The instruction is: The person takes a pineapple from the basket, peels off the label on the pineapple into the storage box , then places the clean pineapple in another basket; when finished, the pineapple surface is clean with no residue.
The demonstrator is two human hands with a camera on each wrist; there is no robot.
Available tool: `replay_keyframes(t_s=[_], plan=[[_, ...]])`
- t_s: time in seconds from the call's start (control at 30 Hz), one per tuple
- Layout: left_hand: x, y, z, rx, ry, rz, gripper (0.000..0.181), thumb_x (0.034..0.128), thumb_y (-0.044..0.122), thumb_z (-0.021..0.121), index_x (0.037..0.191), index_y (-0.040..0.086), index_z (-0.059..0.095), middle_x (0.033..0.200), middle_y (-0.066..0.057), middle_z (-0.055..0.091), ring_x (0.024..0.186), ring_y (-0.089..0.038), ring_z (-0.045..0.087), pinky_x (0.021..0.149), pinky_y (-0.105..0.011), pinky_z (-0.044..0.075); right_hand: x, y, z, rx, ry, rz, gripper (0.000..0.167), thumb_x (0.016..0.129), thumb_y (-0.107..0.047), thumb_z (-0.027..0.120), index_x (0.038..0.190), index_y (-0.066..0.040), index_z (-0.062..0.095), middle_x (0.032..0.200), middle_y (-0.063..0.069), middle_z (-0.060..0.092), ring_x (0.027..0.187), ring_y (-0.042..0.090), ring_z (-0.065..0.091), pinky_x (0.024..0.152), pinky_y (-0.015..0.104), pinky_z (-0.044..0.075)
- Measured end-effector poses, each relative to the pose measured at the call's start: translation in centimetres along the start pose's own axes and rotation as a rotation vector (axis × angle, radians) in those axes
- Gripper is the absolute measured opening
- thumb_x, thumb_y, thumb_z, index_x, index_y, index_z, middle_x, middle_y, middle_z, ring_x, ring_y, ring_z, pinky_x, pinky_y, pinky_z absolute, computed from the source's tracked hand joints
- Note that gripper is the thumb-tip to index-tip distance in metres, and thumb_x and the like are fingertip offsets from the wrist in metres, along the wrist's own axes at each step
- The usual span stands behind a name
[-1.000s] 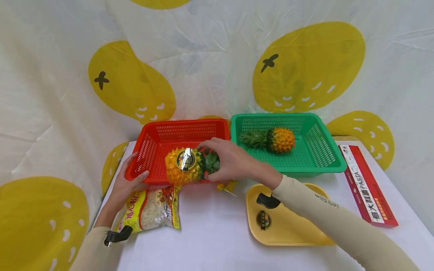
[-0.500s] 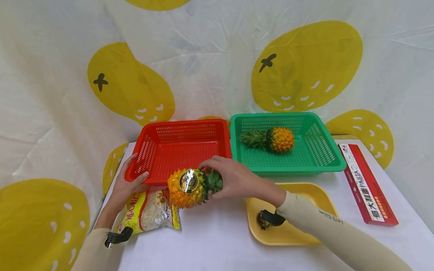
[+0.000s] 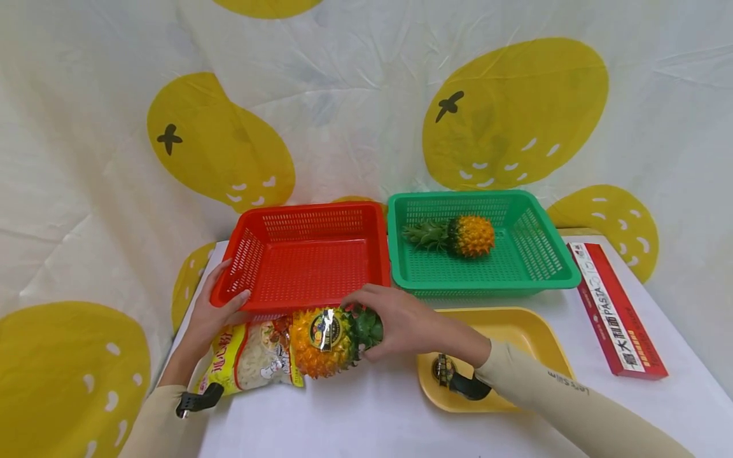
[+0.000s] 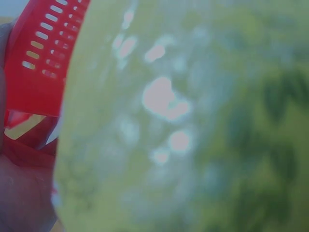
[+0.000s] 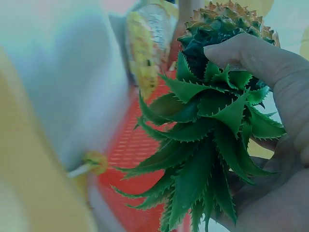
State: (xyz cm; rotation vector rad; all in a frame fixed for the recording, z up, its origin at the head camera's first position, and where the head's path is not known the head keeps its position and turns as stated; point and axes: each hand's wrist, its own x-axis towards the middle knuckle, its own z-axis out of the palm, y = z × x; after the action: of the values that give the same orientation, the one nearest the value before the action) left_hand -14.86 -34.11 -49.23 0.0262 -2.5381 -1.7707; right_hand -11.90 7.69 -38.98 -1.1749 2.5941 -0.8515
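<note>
My right hand (image 3: 403, 321) grips a pineapple (image 3: 322, 343) by its green crown, in front of the red basket (image 3: 321, 305) and beside the noodle bag (image 3: 258, 359). In the right wrist view the thumb of that hand (image 5: 285, 101) presses near the crown's base, with the leaves (image 5: 193, 159) hanging below. My left hand (image 3: 214, 315) holds the red basket's left front corner, fingers on the outside and thumb at the front. A blurred yellow-green surface (image 4: 169, 145) covers most of the left wrist view, beside the basket's red wall (image 4: 36, 87).
A second pineapple (image 3: 472, 235) lies in the green basket (image 3: 487, 284) at the right. Nearer me is a yellow tray (image 3: 435, 394) with a dark round label, partly under my right wrist. A red pasta box (image 3: 621, 312) lies far right. A small yellow item (image 5: 96, 162) shows in the right wrist view.
My right hand has brought the pineapple toward me and slightly right, from over the red basket's front rim to in front of it. The left hand has stayed on the basket.
</note>
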Motion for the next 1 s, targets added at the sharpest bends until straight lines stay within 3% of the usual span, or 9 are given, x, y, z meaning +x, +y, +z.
replay_keyframes(t_s=[0.17, 0.67, 1.0], plan=[[0.0, 0.0, 0.1, -0.008, -0.003, -0.011, 0.091, 0.0995, 0.032, 0.076, 0.168, 0.040, 0.016, 0.164, -0.010, 0.035, 0.140, -0.037, 0.042, 0.089, -0.028, 0.057, -0.2, 0.7, 1.1, 0.005, -0.038, 0.023, 0.072, 0.076, -0.028, 0.094, 0.140, -0.024, 0.062, 0.125, -0.005, 0.063, 0.112, 0.014, 0.059, 0.092, 0.043, 0.055], [0.1, -0.2, 0.1, -0.014, 0.004, -0.002, 0.091, 0.0990, 0.032, 0.077, 0.168, 0.040, 0.018, 0.164, -0.010, 0.035, 0.140, -0.037, 0.041, 0.088, -0.025, 0.057, 0.3, 2.3, 4.0, -0.048, -0.100, -0.018, 0.074, 0.075, -0.032, 0.095, 0.140, -0.024, 0.061, 0.133, -0.003, 0.062, 0.114, 0.014, 0.059, 0.094, 0.039, 0.054], [0.1, -0.2, 0.2, -0.011, 0.013, -0.003, 0.091, 0.0994, 0.030, 0.076, 0.168, 0.040, 0.018, 0.164, -0.010, 0.035, 0.139, -0.036, 0.042, 0.088, -0.025, 0.056, 0.3, 2.9, 5.0, -0.050, -0.105, -0.030, 0.072, 0.075, -0.032, 0.096, 0.139, -0.023, 0.062, 0.134, -0.002, 0.062, 0.114, 0.014, 0.059, 0.092, 0.037, 0.055]])
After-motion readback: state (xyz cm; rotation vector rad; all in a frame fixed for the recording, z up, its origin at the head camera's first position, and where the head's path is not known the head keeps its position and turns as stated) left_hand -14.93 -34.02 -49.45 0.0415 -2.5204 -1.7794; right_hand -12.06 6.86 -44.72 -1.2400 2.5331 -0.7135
